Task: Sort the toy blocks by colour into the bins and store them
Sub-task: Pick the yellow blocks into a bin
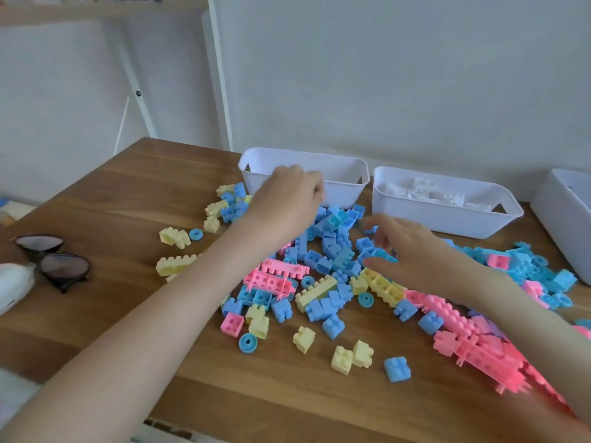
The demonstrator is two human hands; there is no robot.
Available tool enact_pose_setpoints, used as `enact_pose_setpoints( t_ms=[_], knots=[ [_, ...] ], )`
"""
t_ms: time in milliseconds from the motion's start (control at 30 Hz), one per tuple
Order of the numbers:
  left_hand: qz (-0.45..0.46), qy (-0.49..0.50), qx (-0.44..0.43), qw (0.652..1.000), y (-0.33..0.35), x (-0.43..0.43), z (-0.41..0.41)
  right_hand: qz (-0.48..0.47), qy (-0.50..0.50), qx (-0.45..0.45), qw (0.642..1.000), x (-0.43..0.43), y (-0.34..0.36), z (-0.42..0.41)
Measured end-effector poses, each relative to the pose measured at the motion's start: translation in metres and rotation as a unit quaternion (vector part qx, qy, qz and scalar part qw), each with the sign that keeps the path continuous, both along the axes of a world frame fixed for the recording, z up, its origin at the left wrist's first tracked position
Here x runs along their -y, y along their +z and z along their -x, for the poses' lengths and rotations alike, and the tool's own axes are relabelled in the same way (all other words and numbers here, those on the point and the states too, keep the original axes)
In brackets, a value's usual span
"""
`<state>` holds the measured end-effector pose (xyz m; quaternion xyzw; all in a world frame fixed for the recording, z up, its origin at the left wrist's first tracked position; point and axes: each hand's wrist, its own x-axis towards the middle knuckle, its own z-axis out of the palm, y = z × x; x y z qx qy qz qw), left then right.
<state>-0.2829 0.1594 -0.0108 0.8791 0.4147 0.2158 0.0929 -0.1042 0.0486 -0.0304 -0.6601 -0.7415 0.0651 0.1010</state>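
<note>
Nothing legible: no text, label, brand or number on blocks, bins or table.

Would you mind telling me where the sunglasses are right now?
In the head view, the sunglasses lie at the left side of the wooden table, beside a white object and well left of the nearest yellow blocks.
</note>
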Motion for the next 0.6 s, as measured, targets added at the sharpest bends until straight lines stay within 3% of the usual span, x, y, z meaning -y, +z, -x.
enact_pose_setpoints(
  t_ms=[167, 367, 600],
  knots=[
    [0.118, -0.061, -0.197, 0.971, -0.021, 0.055, 0.017, 0.025, -0.015, 0.108, 0.994, 0.025, -0.025, 0.002],
    [0.075, -0.049, -0.239, 0.967, -0.031, 0.076, 0.019, -0.01, -0.028, 0.122, 0.992, 0.032, -0.027, 0.009],
    [0.025, -0.032, -0.268, 0.963, -0.038, 0.085, 0.011, -0.059, -0.035, -0.057, 0.996, 0.038, -0.02, 0.025]
  ],
)
